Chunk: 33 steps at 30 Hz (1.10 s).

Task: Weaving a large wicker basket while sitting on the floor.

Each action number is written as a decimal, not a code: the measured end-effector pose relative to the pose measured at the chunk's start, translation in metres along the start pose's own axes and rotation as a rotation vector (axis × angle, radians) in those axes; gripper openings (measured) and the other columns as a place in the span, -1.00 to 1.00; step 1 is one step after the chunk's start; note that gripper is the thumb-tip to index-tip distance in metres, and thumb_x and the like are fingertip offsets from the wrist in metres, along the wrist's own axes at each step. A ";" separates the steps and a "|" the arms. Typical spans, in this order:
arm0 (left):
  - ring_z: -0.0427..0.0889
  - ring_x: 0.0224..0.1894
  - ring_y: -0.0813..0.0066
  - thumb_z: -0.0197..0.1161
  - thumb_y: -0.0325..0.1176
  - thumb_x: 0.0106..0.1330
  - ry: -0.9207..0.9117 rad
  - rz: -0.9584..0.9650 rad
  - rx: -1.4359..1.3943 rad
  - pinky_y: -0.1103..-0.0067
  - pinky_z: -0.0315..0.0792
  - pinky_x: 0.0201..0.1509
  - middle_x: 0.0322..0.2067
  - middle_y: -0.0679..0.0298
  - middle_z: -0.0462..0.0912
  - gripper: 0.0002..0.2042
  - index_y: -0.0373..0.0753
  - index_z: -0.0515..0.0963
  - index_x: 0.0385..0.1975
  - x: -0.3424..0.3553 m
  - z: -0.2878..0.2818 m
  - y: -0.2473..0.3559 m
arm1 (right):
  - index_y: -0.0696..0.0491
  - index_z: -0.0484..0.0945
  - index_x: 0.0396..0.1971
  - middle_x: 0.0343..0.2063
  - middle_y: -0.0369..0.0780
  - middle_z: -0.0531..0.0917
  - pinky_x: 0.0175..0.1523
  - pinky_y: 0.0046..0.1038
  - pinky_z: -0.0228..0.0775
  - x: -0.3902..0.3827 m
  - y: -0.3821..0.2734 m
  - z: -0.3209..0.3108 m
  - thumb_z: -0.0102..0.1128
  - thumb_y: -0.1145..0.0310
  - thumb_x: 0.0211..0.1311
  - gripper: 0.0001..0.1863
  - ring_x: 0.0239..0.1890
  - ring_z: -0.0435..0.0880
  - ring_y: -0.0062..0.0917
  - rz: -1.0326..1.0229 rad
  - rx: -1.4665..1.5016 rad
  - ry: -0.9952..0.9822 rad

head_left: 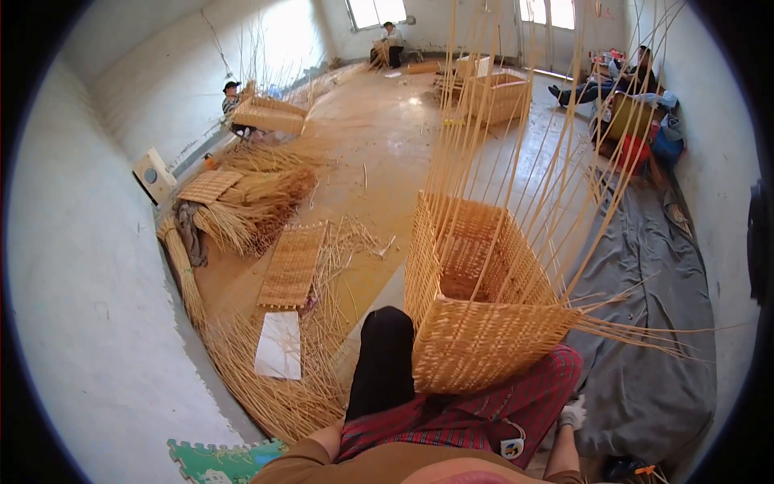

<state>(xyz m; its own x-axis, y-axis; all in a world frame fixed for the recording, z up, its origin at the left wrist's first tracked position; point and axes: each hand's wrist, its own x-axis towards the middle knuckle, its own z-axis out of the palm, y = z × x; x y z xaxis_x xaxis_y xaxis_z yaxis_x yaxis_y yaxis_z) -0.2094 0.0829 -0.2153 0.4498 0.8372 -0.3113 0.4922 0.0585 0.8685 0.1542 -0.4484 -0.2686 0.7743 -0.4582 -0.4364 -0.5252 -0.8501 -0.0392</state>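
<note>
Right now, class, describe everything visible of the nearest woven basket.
The woven basket is tan, box-shaped and open-topped, apparently wicker, with its inside showing. Long, thin rods rise from its walls, and loose ends jut rightward at its near right corner. It stands before the person, overlapping the red plaid cloth on the lap in view; contact there is unclear. The gloved right hand is apart from it.

This is a basket-making workshop in a big, plain room. Up close is an unfinished wicker basket (493, 343) with loose wicker ends (591, 323) poking out. Piles of thin wicker sticks (262, 375) and a flat woven panel (293, 264) lie on the bare floor (387, 145). Farther off, a person in a dark cap (231, 102) sits by another woven box (270, 117).
</note>
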 end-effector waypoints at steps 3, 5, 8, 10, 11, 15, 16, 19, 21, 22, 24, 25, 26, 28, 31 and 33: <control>0.65 -0.11 -0.07 0.14 -0.18 0.48 -0.041 0.038 -0.003 0.24 0.55 0.01 -0.12 -0.05 0.69 -0.62 -0.41 0.52 0.04 0.041 0.032 0.013 | -0.14 0.33 0.36 0.24 -0.06 0.49 0.32 -0.11 0.32 0.041 0.048 -0.039 0.42 -0.06 0.05 -0.15 0.28 0.47 -0.17 -0.161 0.151 0.332; 0.65 -0.11 -0.06 0.14 -0.18 0.48 -0.027 0.035 0.021 0.25 0.55 0.01 -0.12 -0.05 0.69 -0.62 -0.41 0.53 0.04 0.049 0.041 0.013 | -0.05 0.38 0.34 0.21 -0.05 0.52 0.38 -0.16 0.26 0.062 0.053 -0.043 0.44 0.07 0.09 -0.21 0.28 0.46 -0.17 -0.202 0.208 0.279; 0.65 -0.11 -0.06 0.13 -0.18 0.48 -0.014 0.013 0.079 0.25 0.55 0.01 -0.12 -0.04 0.69 -0.62 -0.41 0.53 0.04 0.042 0.050 0.012 | 0.07 0.50 0.21 0.11 -0.09 0.60 0.33 -0.28 0.33 0.076 0.057 -0.044 0.34 0.30 0.24 -0.47 0.18 0.54 -0.21 -0.193 0.755 0.246; 0.65 -0.10 -0.05 0.13 -0.18 0.48 0.001 0.022 0.118 0.26 0.55 0.01 -0.12 -0.04 0.69 -0.63 -0.41 0.53 0.04 0.056 0.048 0.018 | 0.13 0.54 0.14 0.06 -0.17 0.63 0.26 -0.41 0.38 0.083 0.057 -0.047 0.16 0.49 0.37 -0.64 0.10 0.59 -0.37 -0.253 1.327 0.360; 0.65 -0.10 -0.05 0.13 -0.18 0.48 0.022 0.027 0.148 0.26 0.55 0.01 -0.11 -0.04 0.69 -0.63 -0.41 0.53 0.04 0.062 0.041 0.023 | 0.16 0.54 0.13 0.06 -0.23 0.62 0.24 -0.46 0.38 0.073 0.047 -0.054 0.08 0.55 0.42 -0.68 0.08 0.58 -0.48 -0.268 1.441 0.365; 0.65 -0.10 -0.05 0.13 -0.19 0.49 0.110 -0.027 0.261 0.26 0.55 0.01 -0.11 -0.03 0.69 -0.63 -0.40 0.53 0.04 0.051 0.009 -0.004 | 0.12 0.58 0.06 -0.04 -0.30 0.63 0.17 -0.50 0.41 -0.105 -0.058 -0.154 0.15 0.47 0.45 -0.75 -0.01 0.56 -0.58 -0.650 1.487 0.353; 0.65 -0.10 -0.04 0.13 -0.19 0.49 0.111 -0.038 0.285 0.27 0.55 0.01 -0.11 -0.03 0.69 -0.63 -0.40 0.53 0.03 0.048 0.009 -0.012 | 0.11 0.59 0.03 -0.08 -0.33 0.62 0.12 -0.53 0.42 -0.146 -0.079 -0.172 0.16 0.44 0.45 -0.78 -0.03 0.55 -0.61 -0.750 1.425 0.213; 0.65 -0.10 -0.04 0.12 -0.19 0.49 0.122 -0.044 0.347 0.27 0.55 0.02 -0.11 -0.02 0.69 -0.63 -0.40 0.54 0.03 0.050 0.015 -0.013 | 0.04 0.64 -0.08 -0.22 -0.33 0.67 -0.03 -0.51 0.48 -0.206 -0.120 -0.146 0.20 0.28 0.45 -0.80 -0.16 0.60 -0.59 -1.101 1.118 0.026; 0.65 -0.10 -0.03 0.12 -0.19 0.49 0.124 -0.006 0.390 0.27 0.55 0.02 -0.10 -0.02 0.69 -0.64 -0.40 0.54 0.03 0.068 0.019 0.012 | 0.08 0.61 -0.13 -0.06 -0.08 0.65 0.02 -0.24 0.52 -0.155 -0.119 -0.027 0.08 0.39 0.31 -0.79 -0.03 0.63 -0.18 -1.333 0.412 -0.300; 0.65 -0.10 -0.03 0.12 -0.19 0.49 0.148 0.007 0.416 0.28 0.55 0.02 -0.10 -0.02 0.69 -0.64 -0.40 0.54 0.03 0.077 0.011 0.021 | 0.08 0.60 -0.12 -0.04 -0.05 0.65 0.04 -0.24 0.53 -0.166 -0.129 0.002 0.09 0.38 0.28 -0.77 0.03 0.61 -0.16 -1.175 0.543 -0.896; 0.65 -0.10 -0.03 0.12 -0.20 0.49 0.220 0.027 0.468 0.28 0.55 0.02 -0.10 -0.01 0.69 -0.64 -0.40 0.54 0.03 0.093 -0.018 0.033 | 0.08 0.58 -0.07 -0.04 -0.06 0.65 0.06 -0.25 0.53 -0.180 -0.143 0.012 0.09 0.35 0.32 -0.75 0.03 0.62 -0.19 -0.970 0.632 -1.011; 0.65 -0.10 -0.03 0.12 -0.20 0.49 0.250 0.036 0.493 0.28 0.55 0.02 -0.10 -0.01 0.69 -0.64 -0.40 0.54 0.03 0.099 -0.028 0.038 | 0.09 0.56 -0.01 -0.04 -0.07 0.66 0.08 -0.25 0.54 -0.186 -0.145 0.012 0.09 0.33 0.37 -0.73 0.03 0.63 -0.22 -0.733 0.692 -1.107; 0.65 -0.10 -0.03 0.12 -0.20 0.49 0.278 0.044 0.518 0.28 0.55 0.02 -0.10 -0.01 0.69 -0.64 -0.40 0.54 0.03 0.105 -0.037 0.042 | 0.09 0.53 0.04 -0.04 -0.09 0.67 0.10 -0.26 0.54 -0.192 -0.146 0.011 0.09 0.30 0.41 -0.70 0.03 0.63 -0.25 -0.489 0.742 -1.193; 0.65 -0.10 -0.02 0.12 -0.20 0.49 0.327 0.054 0.560 0.29 0.55 0.02 -0.10 -0.01 0.69 -0.64 -0.40 0.54 0.03 0.114 -0.050 0.050 | 0.10 0.49 0.15 -0.04 -0.11 0.68 0.14 -0.27 0.55 -0.195 -0.146 0.011 0.10 0.25 0.50 -0.64 0.04 0.64 -0.31 0.018 0.803 -1.326; 0.65 -0.10 -0.02 0.11 -0.20 0.50 0.368 0.080 0.590 0.29 0.55 0.02 -0.10 0.00 0.69 -0.65 -0.40 0.55 0.02 0.129 -0.038 0.080 | 0.10 0.48 0.16 0.01 -0.11 0.65 0.14 -0.23 0.55 -0.163 -0.142 0.066 0.17 0.32 0.45 -0.64 0.04 0.64 -0.27 0.052 1.222 -1.432; 0.65 -0.10 -0.01 0.11 -0.20 0.50 0.387 0.071 0.595 0.29 0.55 0.02 -0.09 0.00 0.69 -0.65 -0.40 0.55 0.02 0.130 -0.027 0.092 | 0.09 0.50 0.14 0.00 -0.13 0.65 0.09 -0.25 0.57 -0.134 -0.154 0.119 0.23 0.31 0.42 -0.63 0.03 0.64 -0.28 0.341 1.530 -1.642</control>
<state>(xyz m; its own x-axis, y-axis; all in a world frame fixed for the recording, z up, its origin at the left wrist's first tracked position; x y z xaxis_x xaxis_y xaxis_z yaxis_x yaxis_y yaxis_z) -0.1254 0.2117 -0.1658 0.2529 0.9675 -0.0070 0.8444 -0.2172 0.4897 0.0895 -0.2250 -0.3107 0.1861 0.7231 -0.6652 -0.9421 0.3236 0.0882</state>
